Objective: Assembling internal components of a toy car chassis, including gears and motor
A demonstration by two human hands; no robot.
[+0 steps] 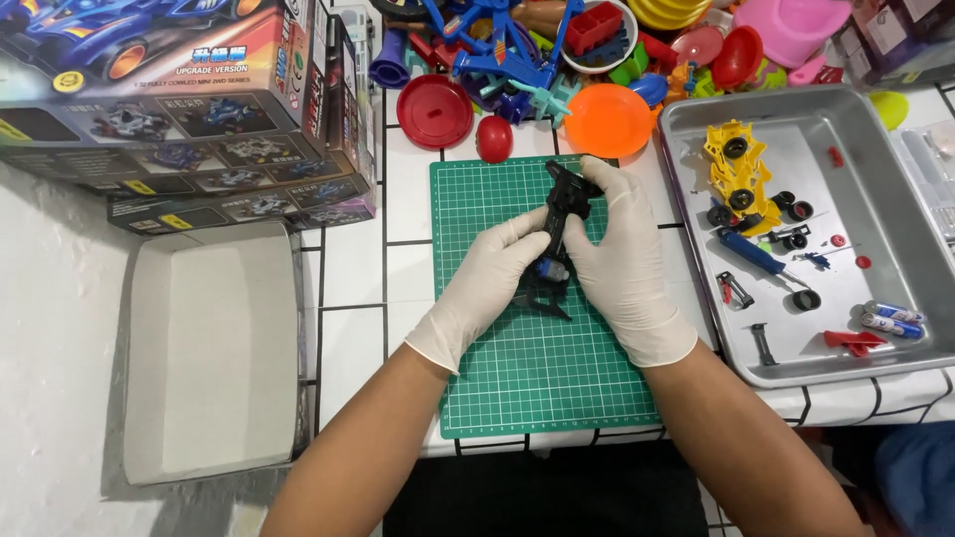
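Both hands hold a black toy car frame [559,214] over the green mat [527,378] in the middle of the counter. The left hand [487,283] is curled around its lower left side. The right hand [617,254] grips its right side. A small blue part, maybe a motor, sits inside. It looks like the building step; the next move needs careful fingers.

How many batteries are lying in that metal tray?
2. Both batteries lie side by side near the front right corner of the metal tray, just above a red plastic piece. More may be hidden under other parts.
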